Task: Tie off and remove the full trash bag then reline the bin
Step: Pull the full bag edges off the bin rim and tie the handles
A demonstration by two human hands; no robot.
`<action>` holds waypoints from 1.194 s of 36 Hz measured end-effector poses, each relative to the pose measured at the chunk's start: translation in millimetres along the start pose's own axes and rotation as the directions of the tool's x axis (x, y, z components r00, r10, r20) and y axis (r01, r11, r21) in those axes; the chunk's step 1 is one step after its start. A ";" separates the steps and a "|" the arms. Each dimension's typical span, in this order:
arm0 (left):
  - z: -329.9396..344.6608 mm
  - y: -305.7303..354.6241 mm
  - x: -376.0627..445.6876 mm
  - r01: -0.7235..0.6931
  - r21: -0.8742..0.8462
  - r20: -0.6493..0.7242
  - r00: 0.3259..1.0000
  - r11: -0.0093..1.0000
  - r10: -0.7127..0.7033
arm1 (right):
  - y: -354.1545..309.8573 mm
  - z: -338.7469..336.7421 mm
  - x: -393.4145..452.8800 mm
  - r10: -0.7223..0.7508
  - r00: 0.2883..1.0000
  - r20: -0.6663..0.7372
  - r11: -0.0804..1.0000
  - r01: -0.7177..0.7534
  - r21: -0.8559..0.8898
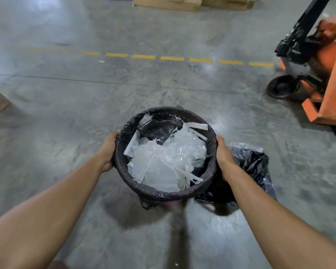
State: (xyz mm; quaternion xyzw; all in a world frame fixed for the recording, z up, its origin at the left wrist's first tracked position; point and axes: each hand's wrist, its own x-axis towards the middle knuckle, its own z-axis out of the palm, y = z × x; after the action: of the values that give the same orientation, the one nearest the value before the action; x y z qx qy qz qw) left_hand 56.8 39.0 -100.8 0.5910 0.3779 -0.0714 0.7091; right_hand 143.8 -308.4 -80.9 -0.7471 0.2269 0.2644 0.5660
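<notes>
The left hand (107, 152) and right hand (224, 156) clasp opposite sides of the bin (211, 171), fingers seemingly wrapped on the black bag's (159, 194) rim. White plastic scraps (163, 162) fill it.

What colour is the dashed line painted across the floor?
Yellow. The dashed line runs across the grey concrete floor beyond the bin; the head view shows it clearly.

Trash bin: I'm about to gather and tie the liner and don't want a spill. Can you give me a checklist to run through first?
1. Both hands on the rim: left hand and right hand flank the bin: ok.
2. Liner folded over the rim all round: ok.
3. White plastic waste below the rim: ok.
4. Spare black bag within reach, on the floor at right: ok.
5. Liner free of tears: cannot tell.
</notes>
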 end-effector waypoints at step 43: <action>-53.2 48.4 -86.0 -0.412 0.420 0.168 0.911 0.808 0.378 | -18.6 -79.9 -50.2 -0.370 0.918 0.143 0.576 0.347 -0.740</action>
State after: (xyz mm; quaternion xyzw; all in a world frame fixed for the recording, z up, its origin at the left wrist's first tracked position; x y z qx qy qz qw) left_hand -1.2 70.9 -10.3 0.7999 0.1929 -0.0295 0.5675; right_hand 128.7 -378.7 -17.2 -0.9468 -0.0513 0.2042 0.2434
